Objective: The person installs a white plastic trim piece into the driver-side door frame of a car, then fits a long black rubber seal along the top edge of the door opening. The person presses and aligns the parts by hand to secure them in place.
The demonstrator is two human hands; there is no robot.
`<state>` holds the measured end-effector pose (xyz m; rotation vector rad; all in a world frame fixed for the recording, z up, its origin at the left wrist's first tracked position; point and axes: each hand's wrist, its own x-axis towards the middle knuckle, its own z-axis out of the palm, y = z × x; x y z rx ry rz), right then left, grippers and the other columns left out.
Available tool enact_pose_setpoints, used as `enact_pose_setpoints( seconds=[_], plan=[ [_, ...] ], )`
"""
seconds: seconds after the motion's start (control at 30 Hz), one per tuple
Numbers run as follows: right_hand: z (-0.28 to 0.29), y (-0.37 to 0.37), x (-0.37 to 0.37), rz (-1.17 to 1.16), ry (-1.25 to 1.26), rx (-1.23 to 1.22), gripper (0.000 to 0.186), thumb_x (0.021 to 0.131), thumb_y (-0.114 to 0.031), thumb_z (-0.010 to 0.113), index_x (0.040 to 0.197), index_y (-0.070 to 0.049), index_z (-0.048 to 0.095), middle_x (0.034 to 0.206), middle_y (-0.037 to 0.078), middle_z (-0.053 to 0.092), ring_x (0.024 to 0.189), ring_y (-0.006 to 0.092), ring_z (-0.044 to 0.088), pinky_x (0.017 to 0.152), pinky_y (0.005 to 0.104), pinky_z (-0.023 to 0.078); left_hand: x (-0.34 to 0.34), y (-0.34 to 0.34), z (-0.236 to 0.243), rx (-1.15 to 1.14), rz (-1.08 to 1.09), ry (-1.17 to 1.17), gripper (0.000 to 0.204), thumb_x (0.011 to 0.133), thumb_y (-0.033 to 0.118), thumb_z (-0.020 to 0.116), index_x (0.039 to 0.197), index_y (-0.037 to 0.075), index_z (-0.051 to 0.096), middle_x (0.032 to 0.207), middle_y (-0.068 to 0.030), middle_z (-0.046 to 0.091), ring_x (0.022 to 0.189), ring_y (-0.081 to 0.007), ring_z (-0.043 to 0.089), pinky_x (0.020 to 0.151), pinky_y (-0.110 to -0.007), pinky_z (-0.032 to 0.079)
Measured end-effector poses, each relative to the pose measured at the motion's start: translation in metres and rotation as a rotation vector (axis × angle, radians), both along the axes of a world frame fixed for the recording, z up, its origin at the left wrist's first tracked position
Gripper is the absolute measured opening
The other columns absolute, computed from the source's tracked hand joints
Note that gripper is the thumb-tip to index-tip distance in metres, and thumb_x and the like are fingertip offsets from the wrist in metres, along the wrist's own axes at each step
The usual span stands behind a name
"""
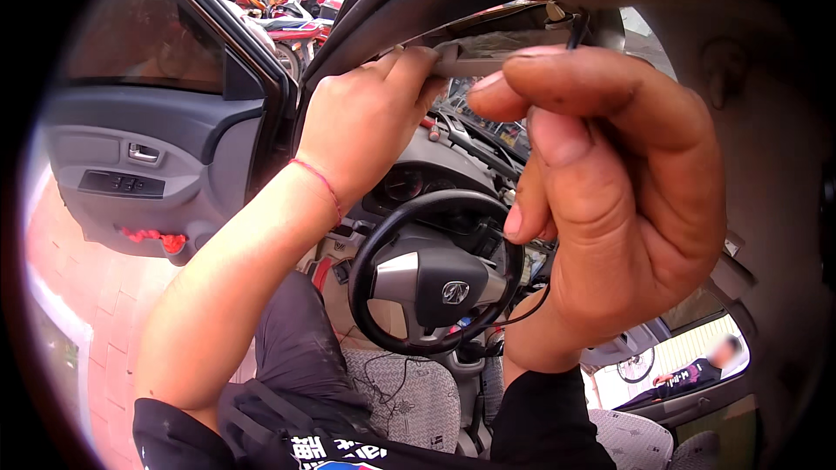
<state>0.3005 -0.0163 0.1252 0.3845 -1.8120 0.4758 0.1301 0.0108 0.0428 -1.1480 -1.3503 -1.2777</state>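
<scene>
I am inside a car, looking up at the front edge of the roof. My left hand reaches up and grips the grey headliner edge above the windscreen, a red string around its wrist. My right hand is raised close to the camera with fingers curled; a thin black cable runs up past its fingertips, and whether the fingers pinch it I cannot tell. Another stretch of the black cable hangs below that hand near the black steering wheel.
The driver's door stands open at the left over red paving. Parked motorbikes show outside ahead. A person sits outside the right window. The patterned grey seats lie below, with thin wires on one.
</scene>
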Motion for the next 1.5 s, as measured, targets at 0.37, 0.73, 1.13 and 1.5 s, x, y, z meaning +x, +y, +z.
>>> enact_pose_setpoints(
  seconds=[0.37, 0.73, 1.13, 1.5],
  plan=[
    [-0.006, 0.038, -0.017, 0.123, 0.158, 0.13, 0.018, 0.095, 0.0, 0.05, 0.111, 0.005, 0.057, 0.092, 0.023, 0.068, 0.045, 0.0087, 0.045, 0.047, 0.0188, 0.04, 0.02, -0.065, 0.014, 0.222, -0.173, 0.155, 0.045, 0.083, -0.003, 0.074, 0.125, 0.001, 0.058, 0.094, -0.0083, 0.065, 0.071, -0.0145, 0.062, 0.064, -0.025, 0.05],
    [-0.017, 0.025, -0.04, 0.16, 0.375, -0.161, 0.016, 0.102, -0.005, 0.054, 0.115, 0.005, 0.053, 0.097, 0.02, 0.073, 0.052, 0.0093, 0.058, 0.045, 0.017, 0.041, 0.027, -0.131, 0.044, 0.029, -0.16, 0.086, 0.058, 0.085, -0.003, 0.066, 0.14, 0.001, 0.049, 0.114, -0.0085, 0.063, 0.087, -0.0108, 0.06, 0.077, -0.024, 0.049],
    [-0.028, 0.032, -0.052, 0.198, 0.433, -0.014, 0.021, 0.093, 0.006, 0.064, 0.113, 0.005, 0.06, 0.1, 0.012, 0.071, 0.072, 0.0133, 0.067, 0.06, 0.0215, 0.052, 0.031, -0.158, 0.064, -0.172, -0.859, -0.566, 0.063, 0.093, 0.024, 0.074, 0.143, -0.001, 0.046, 0.126, -0.0081, 0.062, 0.106, -0.0131, 0.062, 0.091, -0.027, 0.049],
    [-0.038, 0.006, -0.07, 0.212, 0.588, 0.041, 0.03, 0.087, 0.006, 0.064, 0.116, 0.01, 0.058, 0.108, 0.02, 0.068, 0.086, 0.03, 0.071, 0.073, 0.0319, 0.058, -0.018, -0.083, 0.069, 0.085, -0.856, -0.138, 0.028, 0.093, 0.012, 0.073, 0.116, -0.001, 0.063, 0.102, -0.0039, 0.068, 0.089, -0.0126, 0.064, 0.076, -0.027, 0.054]
  ],
)
